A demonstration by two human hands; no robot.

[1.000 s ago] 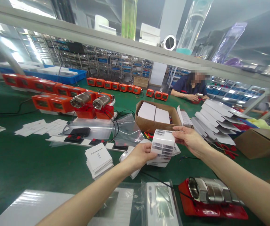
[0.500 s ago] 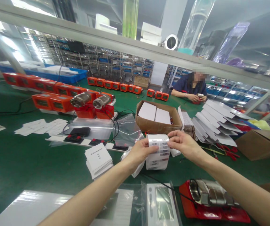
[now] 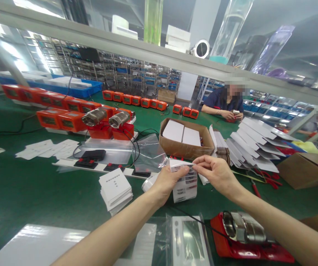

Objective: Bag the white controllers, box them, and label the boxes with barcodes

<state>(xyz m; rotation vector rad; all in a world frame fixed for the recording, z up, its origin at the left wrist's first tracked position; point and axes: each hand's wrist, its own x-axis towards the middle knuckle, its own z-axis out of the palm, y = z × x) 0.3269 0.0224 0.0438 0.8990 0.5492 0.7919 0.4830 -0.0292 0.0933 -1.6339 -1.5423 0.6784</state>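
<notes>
The label strip point(image 3: 185, 188) hangs in front of the open carton point(image 3: 185, 149), above the green bench point(image 3: 72, 203). The left hand point(image 3: 166, 183) pinches it near the top, thumb laid over the printed face; the right hand point(image 3: 218, 175) pinches its upper right corner between thumb and fingertips.

Just left of the left hand is a white roll point(image 3: 148, 181), and beyond that a stack of booklets point(image 3: 116, 186) on the bench. Nearer the wearer lie a bagged panel point(image 3: 188, 240) and, to its right, a metal fitting point(image 3: 244, 227) on a red base point(image 3: 232, 251). A large white box point(image 3: 37, 245) fills the near left.

Behind the hands, clear bags point(image 3: 149, 153) and black cables spread over the bench. White boxes fill the carton, and folded white card point(image 3: 254, 144) fans out to its right, near a brown box point(image 3: 308, 170). Orange housings point(image 3: 72, 122) stand in rows at the left, with a blue tray point(image 3: 88, 88) behind.

A pale shelf point(image 3: 153, 53) slants across the view overhead, carrying clear tumblers. Past it, a person in dark blue point(image 3: 212, 101) works at the bench's far side, and metal racks point(image 3: 136, 75) with blue bins line the room.
</notes>
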